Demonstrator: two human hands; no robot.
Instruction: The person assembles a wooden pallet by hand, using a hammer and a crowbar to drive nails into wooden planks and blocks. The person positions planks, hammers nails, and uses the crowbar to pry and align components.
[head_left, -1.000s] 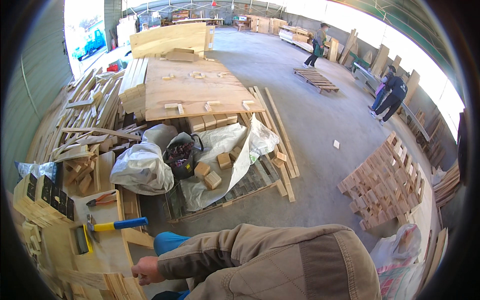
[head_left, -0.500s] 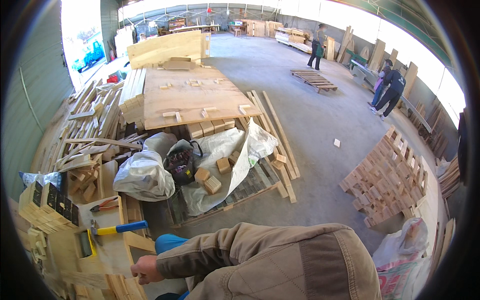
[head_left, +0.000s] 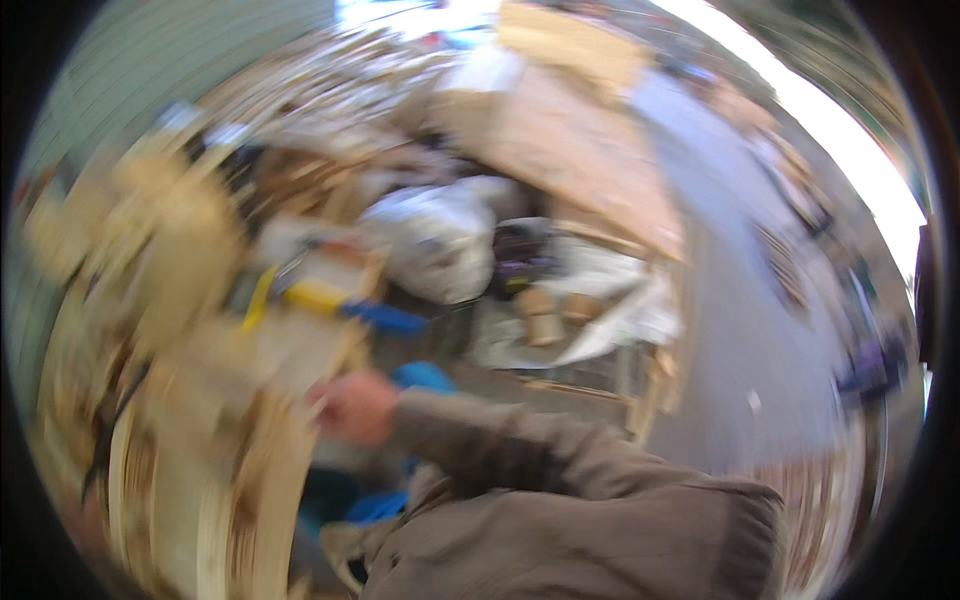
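The picture is smeared by motion. My right hand reaches left in a brown sleeve, fingers curled; a small pale spot shows at the fingertips, but I cannot make out what it is. It is beside a low wooden worktop and close to upright wooden pieces. Beyond the hand, a hammer with a yellow and blue handle lies on the worktop. A yellow-edged tool is beside its head. Red-handled pliers lie farther back, blurred. My left hand does not show.
A stack of wood blocks stands at the left. White sacks, a dark bag and loose blocks lie ahead on a pallet. Behind is a large plywood sheet; loose boards are heaped at far left.
My view has swung left, so the worktop, hammer and sacks appear farther right. More of the wood at the lower left shows. My right hand is still near the worktop's edge, fingers curled.
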